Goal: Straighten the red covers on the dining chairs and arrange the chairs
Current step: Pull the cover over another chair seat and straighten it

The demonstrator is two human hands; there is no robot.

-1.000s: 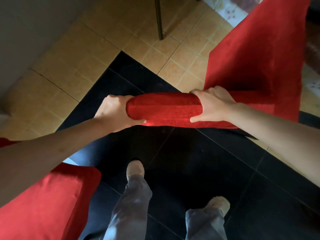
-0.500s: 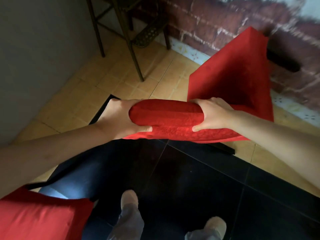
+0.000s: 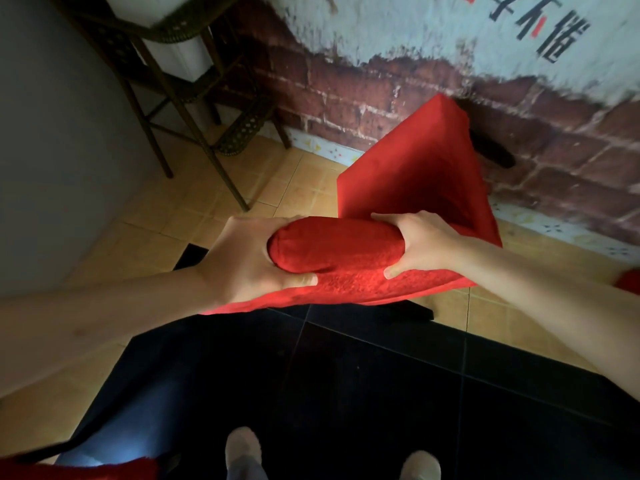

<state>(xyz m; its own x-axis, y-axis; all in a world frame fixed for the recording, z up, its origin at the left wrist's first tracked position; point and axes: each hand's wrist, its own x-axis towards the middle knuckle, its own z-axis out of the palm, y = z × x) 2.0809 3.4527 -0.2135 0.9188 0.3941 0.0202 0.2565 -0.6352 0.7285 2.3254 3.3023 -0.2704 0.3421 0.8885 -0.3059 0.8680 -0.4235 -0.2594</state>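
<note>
A dining chair in a red cover (image 3: 412, 174) stands in front of me with its padded top rail (image 3: 332, 244) nearest. My left hand (image 3: 249, 261) grips the rail's left end, thumb underneath. My right hand (image 3: 420, 242) grips the rail further right, thumb on the near side. The cover drapes down over the seat towards the brick wall. One black chair foot (image 3: 420, 313) shows below the cover. A corner of a second red-covered chair (image 3: 114, 469) sits at the bottom left edge.
A dark metal stand (image 3: 194, 109) stands on the tan tiles at the back left, next to a grey wall. A painted brick wall (image 3: 381, 95) runs behind the chair. Black floor tiles (image 3: 346, 393) lie under my feet (image 3: 242, 445). Another red item (image 3: 630, 282) peeks in at the right edge.
The chair has moved away from me towards the brick wall, both hands keeping their grip on the rail. The view has tilted up, and the second chair has slid to the bottom edge.
</note>
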